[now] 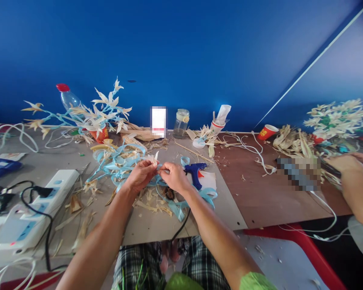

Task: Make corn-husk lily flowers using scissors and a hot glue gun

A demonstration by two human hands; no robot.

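Observation:
My left hand [142, 174] pinches a pale corn-husk flower [154, 158], whose pointed petals stick up past the fingertips. Close against it, my right hand [175, 175] has its thumb and fingers pressed together at the base of the flower. What those fingers grip is too small to make out. Beneath and left of the hands lies a tangle of light-blue ribbon [109, 165]. More blue ribbon [210, 193] loops out on the right. A dark-blue glue gun [195, 173] rests just right of my right hand on a white card [209, 182].
A white power strip [53, 193] with black plugs lies left. Husk flowers on blue stems [109, 100] stand in a red cup [99, 135]. Behind are a glass jar [180, 123] and a small husk flower bunch [204, 136]. A co-worker's hands [347, 165] are at far right.

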